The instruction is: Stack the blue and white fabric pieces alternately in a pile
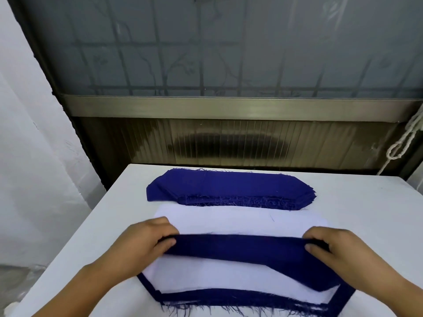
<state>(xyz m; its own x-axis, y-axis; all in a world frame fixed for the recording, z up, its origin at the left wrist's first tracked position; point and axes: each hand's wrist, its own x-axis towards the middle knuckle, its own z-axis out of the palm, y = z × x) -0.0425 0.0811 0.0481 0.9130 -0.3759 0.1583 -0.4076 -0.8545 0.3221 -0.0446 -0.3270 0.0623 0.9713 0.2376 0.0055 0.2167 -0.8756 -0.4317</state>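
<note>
A blue fabric piece (240,249) hangs stretched between my hands just above the near pile. My left hand (146,239) pinches its left end and my right hand (329,245) pinches its right end. Under it lies the near pile (206,277), white on top with frayed blue edges showing at the front and sides. A stack of white pieces (229,219) lies in the middle of the table. Behind it sits a stack of blue pieces (229,187) with frayed edges.
The white table (366,202) ends at a dark ribbed wall panel (229,143) below a window. A white curtain (29,156) hangs at the left. A knotted white cord (402,143) hangs at the right.
</note>
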